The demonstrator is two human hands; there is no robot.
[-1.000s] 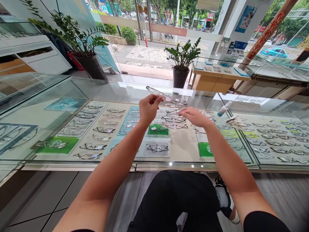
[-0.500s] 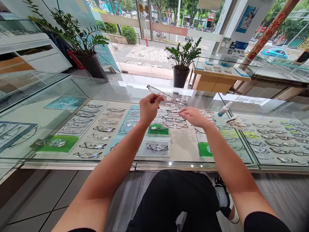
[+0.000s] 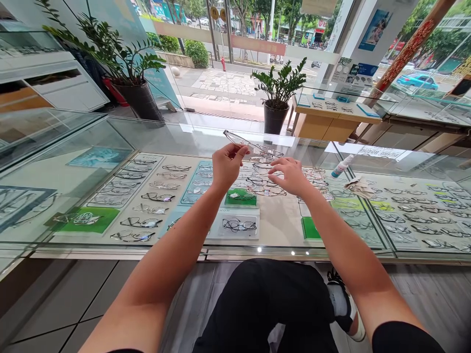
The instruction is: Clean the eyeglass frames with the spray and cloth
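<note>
My left hand [image 3: 228, 164] pinches a pair of thin dark-rimmed eyeglasses [image 3: 238, 139] between thumb and fingers, lifted above the glass counter. The eyeglasses slant down toward the right. My right hand [image 3: 290, 175] is by their right end, fingers bent and apart with nothing held in them. Whether a fingertip touches the frame, I cannot tell. Below both hands, several more eyeglasses [image 3: 267, 182] show through the glass, laid out in rows. A green display block [image 3: 241, 197] with a pair on it lies just under my left wrist.
On the counter's right part stand a small spray bottle [image 3: 342, 165] and a crumpled beige cloth [image 3: 358, 188]. The glass counter's front edge [image 3: 228, 251] runs just beyond my knees. A potted plant [image 3: 276, 115] stands behind the counter.
My right hand has shifted slightly left, and its fingers have curled and spread more near the eyeglasses' right end. My left hand and its grip look nearly unchanged.
</note>
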